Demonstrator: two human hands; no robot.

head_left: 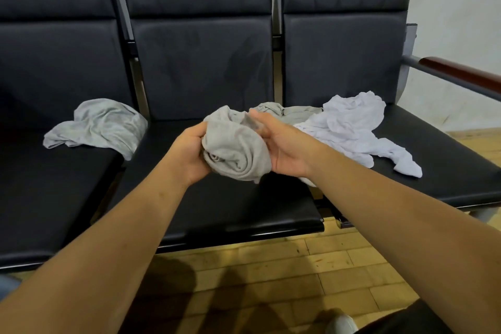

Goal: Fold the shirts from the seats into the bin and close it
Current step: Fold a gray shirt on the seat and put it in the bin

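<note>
Shirt (235, 150), a soft grey lumpy roll, gripped by left hand (189, 155), right hand (287, 148) pressing.

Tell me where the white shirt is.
Head view: the white shirt lies crumpled on the right-hand seat, just beyond the right hand.

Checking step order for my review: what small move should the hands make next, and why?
Probably shake the grey shirt open over the middle seat: it sits bunched between the left hand and right hand, unfolded, and no bin is in view.
</note>
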